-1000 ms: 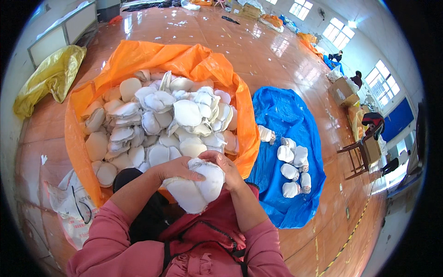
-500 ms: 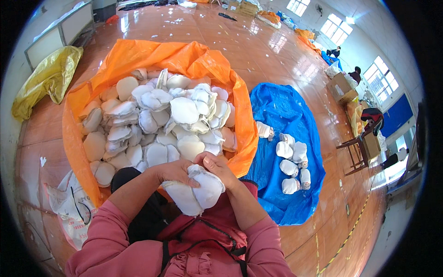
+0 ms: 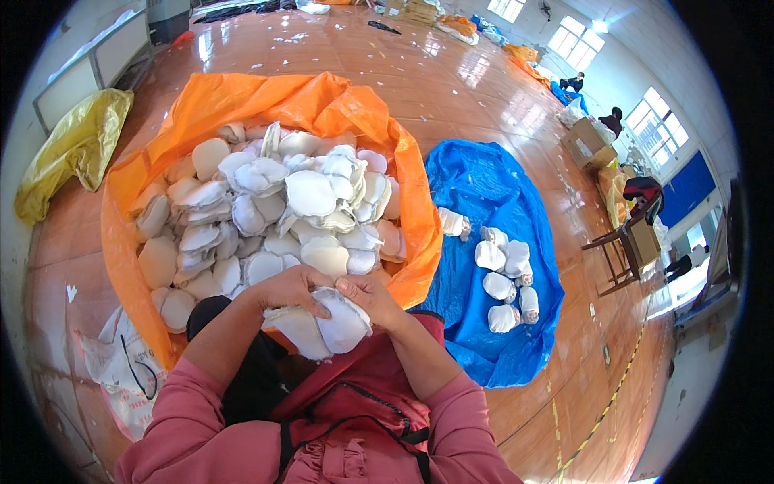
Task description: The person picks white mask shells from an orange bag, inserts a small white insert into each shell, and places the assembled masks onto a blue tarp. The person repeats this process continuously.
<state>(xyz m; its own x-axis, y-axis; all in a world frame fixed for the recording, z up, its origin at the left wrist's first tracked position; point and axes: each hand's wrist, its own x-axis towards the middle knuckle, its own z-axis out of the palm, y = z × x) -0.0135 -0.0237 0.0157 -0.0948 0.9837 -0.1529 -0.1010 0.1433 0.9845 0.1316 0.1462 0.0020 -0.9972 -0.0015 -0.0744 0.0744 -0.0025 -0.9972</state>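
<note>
The white pads look matt and cloth-like, the orange sheet glossy, crinkled plastic.

Obscured, cropped and indistinct items, catalogued by position from the orange sheet.
Held white pads, at its near rim: undersides were hidden; the left hand and right hand had fingers partly lost behind them. Heaped pads, inside it: lower layers were buried. Blue sheet, to its right: left border was covered. White bundles, also right: brownish ends were too small to identify. Pink sleeves, below it: cut by the lower edge. Seated figure, far beyond, upper right: was too small for detail.
</note>
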